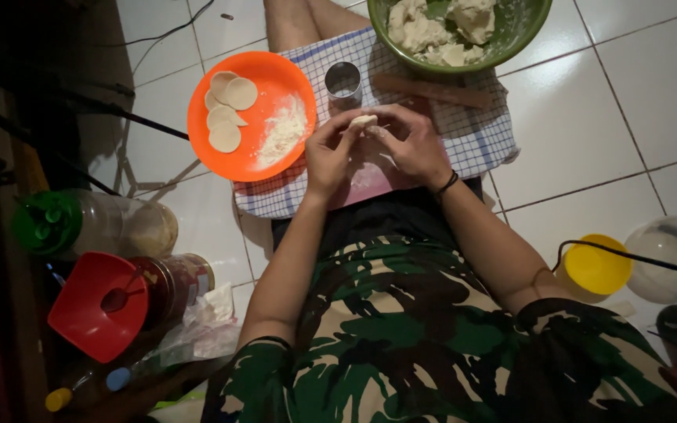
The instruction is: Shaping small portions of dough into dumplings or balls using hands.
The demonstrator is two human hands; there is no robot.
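My left hand (329,153) and my right hand (413,143) meet over a pink board on my lap, both pinching one small piece of pale dough (363,121) between their fingertips. Just behind the hands stands a round metal cutter (343,81). An orange plate (264,66) to the left holds several flat dough rounds (226,110) and a heap of white flour (285,129). A green bowl (523,31) with lumps of dough sits at the top. A wooden rolling pin (432,90) lies on the checked cloth (479,137).
At left stand a clear jar with a green lid (45,222), a jar behind a red funnel (95,305), and a plastic bag (205,325). At right are a yellow-lidded container (595,266) and a clear lid (671,254). White tiled floor (636,102) surrounds me.
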